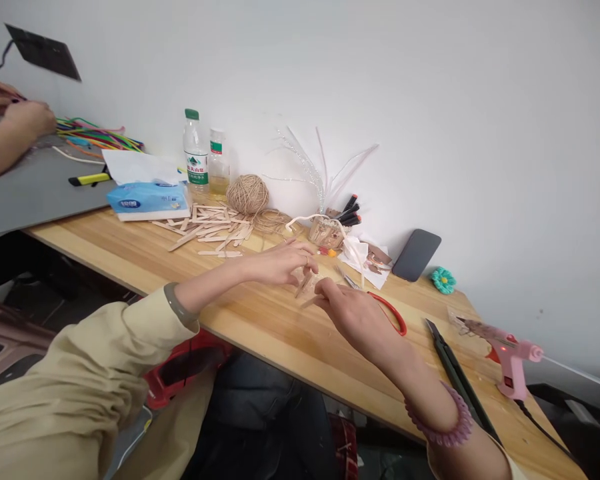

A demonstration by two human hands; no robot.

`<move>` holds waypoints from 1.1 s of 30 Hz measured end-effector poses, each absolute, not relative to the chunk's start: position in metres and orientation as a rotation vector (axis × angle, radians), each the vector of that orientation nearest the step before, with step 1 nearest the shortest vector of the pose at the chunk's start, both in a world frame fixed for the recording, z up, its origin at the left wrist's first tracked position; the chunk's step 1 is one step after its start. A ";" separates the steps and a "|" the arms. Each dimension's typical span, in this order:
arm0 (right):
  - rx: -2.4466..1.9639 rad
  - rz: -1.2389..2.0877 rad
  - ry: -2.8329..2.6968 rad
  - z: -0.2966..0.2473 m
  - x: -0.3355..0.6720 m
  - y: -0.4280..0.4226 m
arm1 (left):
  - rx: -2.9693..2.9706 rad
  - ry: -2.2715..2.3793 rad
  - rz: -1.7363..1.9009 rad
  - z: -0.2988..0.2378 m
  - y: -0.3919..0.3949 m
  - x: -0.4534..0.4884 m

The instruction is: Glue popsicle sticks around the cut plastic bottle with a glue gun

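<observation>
At the middle of the table, my left hand (283,262) has its fingers curled down onto a small piece made of wooden craft sticks (306,285). My right hand (353,312) pinches the same piece from the other side; a stick end pokes out past its fingertips. The fingers cover much of the piece, so its full shape is hidden. Red-handled scissors (394,315) lie partly behind my right hand. Just beyond my hands stands a small craft-stick holder (326,233) with black markers (349,215) and glittery stems in it.
Loose craft sticks (220,230), a twine ball (247,194), a tissue pack (150,200) and bottles (195,157) stand left. Right are a phone (417,255), a green cutter (455,370) and a pink glue gun (513,360) with its cord. Another person's hands (27,119) work at far left.
</observation>
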State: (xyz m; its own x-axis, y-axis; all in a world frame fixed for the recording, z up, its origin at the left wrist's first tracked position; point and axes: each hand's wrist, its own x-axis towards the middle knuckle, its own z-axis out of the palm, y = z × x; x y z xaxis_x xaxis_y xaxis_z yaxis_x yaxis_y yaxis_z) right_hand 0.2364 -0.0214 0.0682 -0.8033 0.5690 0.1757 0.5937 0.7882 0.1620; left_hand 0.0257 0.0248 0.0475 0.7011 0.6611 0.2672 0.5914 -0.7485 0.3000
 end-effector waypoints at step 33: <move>-0.829 -0.455 -2.758 0.074 0.238 -0.007 | 2.746 1.073 0.394 0.058 0.019 0.036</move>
